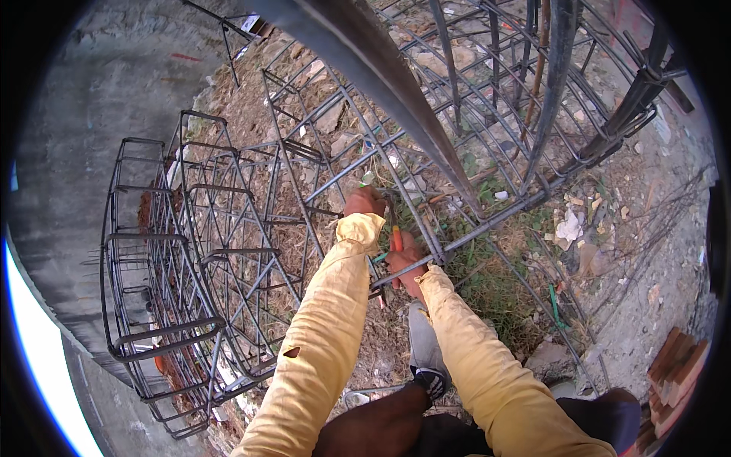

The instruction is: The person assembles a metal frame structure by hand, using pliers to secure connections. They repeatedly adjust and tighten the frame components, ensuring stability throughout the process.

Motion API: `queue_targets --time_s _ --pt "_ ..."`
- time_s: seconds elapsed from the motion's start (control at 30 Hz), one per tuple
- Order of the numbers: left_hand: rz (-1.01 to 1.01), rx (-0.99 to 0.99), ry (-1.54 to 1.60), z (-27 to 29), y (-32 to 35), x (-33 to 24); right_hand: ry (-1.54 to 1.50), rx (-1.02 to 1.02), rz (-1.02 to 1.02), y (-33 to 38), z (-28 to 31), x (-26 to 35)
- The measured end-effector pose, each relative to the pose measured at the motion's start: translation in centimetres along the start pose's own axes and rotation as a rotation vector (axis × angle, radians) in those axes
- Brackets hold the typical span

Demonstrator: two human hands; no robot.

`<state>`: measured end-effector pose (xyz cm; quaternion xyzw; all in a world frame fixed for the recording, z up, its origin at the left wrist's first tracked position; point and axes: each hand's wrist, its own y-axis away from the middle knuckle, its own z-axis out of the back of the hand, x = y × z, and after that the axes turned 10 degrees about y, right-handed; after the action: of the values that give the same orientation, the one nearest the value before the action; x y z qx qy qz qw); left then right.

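Observation:
My right hand (406, 263) is closed around an orange-handled hand tool (396, 238), beside a crossing of bars in a steel rebar cage (487, 222). The tool's working end is too small and partly hidden to tell its kind. Just beyond it, my left hand (365, 200) has its fingers curled in at the cage's bars. What those fingers pinch, if anything, is hidden. Both forearms, in yellow sleeves, reach in from the lower edge.
Thick dark bars (381, 84) slant across the upper view close to me. More rebar frames (148, 238) stand at left before a grey concrete wall (91, 107). Rubble and grass (487, 297) cover the ground. My shoe (423, 339) is below my hands; red bricks (676, 373) lie right.

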<state>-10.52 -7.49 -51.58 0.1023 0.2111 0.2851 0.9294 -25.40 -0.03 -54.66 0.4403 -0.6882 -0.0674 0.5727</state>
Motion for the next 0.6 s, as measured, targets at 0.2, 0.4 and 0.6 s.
queue_targets --time_s 0.2,0.4,0.6 --pt "-0.098 -0.098 0.057 -0.7 0.4 -1.4 0.118 -0.198 0.139 -5.9 -2.2 -6.0" --pt "-0.069 -0.086 0.129 0.6 2.7 -3.0 -0.185 0.020 -0.108 -2.5 -2.0 -2.2" --pt "0.553 0.439 0.255 0.2 2.3 -4.3 -1.041 0.469 -0.222 -0.4 0.3 -0.3"
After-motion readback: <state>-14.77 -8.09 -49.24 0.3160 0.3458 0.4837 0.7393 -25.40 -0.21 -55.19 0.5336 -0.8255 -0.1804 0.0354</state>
